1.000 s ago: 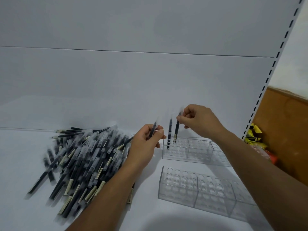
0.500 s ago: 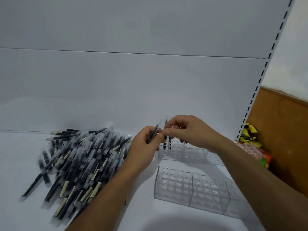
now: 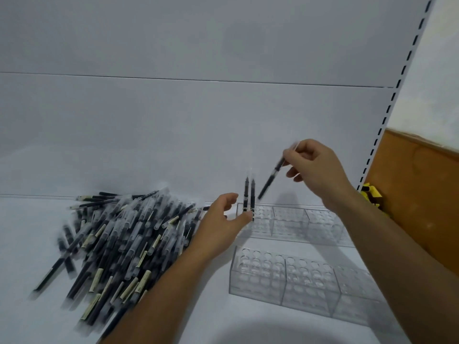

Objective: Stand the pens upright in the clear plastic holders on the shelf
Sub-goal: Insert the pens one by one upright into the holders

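Right hand [image 3: 315, 170]: pinching one pen [image 3: 269, 181]. Left hand [image 3: 223, 224]: relaxed, empty. Far holder [image 3: 298, 219]: two pens [image 3: 249, 194] standing. Near holder [image 3: 298, 281]: none. Pile [image 3: 119, 239], left: large.

White shelf [image 3: 24, 232]: near clear holder [image 3: 285, 281]; second holder [image 3: 298, 222] just behind it, loose pen pile [image 3: 119, 239] to its left.

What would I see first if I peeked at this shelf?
A big messy heap of black pens sprawls on the left of the white shelf. To its right, two black pens stand upright in the far clear plastic holder, while the right hand pinches a third black pen, tilted, above it.
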{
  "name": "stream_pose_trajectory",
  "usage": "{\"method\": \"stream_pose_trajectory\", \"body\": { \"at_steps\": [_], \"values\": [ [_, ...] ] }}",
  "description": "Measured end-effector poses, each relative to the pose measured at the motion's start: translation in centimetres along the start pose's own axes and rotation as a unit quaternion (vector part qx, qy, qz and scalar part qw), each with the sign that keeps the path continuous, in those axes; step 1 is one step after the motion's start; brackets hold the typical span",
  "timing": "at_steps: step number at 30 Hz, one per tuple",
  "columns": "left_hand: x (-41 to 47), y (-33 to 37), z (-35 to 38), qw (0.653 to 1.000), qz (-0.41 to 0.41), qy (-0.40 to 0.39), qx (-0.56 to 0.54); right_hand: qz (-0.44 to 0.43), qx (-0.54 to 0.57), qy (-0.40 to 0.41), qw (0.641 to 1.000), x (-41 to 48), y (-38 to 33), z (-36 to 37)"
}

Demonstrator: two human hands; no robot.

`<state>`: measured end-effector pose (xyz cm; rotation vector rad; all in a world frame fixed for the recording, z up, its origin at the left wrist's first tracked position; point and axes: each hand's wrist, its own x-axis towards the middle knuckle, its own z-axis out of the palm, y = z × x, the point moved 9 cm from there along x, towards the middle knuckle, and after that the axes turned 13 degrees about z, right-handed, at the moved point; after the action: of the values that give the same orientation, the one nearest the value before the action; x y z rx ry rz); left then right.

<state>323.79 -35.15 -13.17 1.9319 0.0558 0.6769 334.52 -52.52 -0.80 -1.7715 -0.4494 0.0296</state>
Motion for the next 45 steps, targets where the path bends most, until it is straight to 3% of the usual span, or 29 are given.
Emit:
{"method": "stream_pose_trajectory", "body": {
  "at_steps": [6, 17, 23, 28, 34, 36, 38, 42, 45],
  "values": [
    [-0.3, -2.1, 1.8, 0.988, -0.088, 0.028, -0.126, -0.029, -0.154, 0.014, 0.988, 0.3, 0.6, 1.0],
    [0.0, -2.2, 1.5, 0.983, -0.086, 0.051, -0.153, -0.043, -0.231, 0.028, 0.972, 1.2, 0.6, 2.0],
    [-0.1, -2.1, 1.7, 0.980, -0.088, 0.058, -0.169, -0.013, -0.276, -0.047, 0.960, 0.8, 2.1, 4.2],
    [-0.2, -2.2, 1.8, 0.975, -0.097, 0.064, -0.189, 0.018, -0.357, -0.102, 0.928, 0.5, 3.0, 5.6],
    [-0.2, -2.1, 1.5, 0.966, -0.129, 0.082, -0.207, 0.027, -0.418, -0.099, 0.902, 0.0, 3.3, 5.6],
    [0.2, -1.6, 0.7, 0.976, -0.120, 0.077, -0.166, 0.036, -0.438, -0.105, 0.892, -0.3, 3.6, 5.5],
    [1.0, -0.6, -0.5, 0.994, -0.081, 0.046, -0.055, 0.033, -0.451, -0.100, 0.886, -0.7, 3.4, 5.5],
    [1.4, 1.1, -2.3, 0.998, -0.059, 0.013, 0.001, 0.035, -0.484, -0.113, 0.867, -1.8, 3.0, 6.3],
    [0.9, 2.1, -4.5, 0.993, -0.041, -0.014, 0.111, 0.005, -0.483, -0.145, 0.864, -3.1, 2.2, 8.5]
  ]
}}
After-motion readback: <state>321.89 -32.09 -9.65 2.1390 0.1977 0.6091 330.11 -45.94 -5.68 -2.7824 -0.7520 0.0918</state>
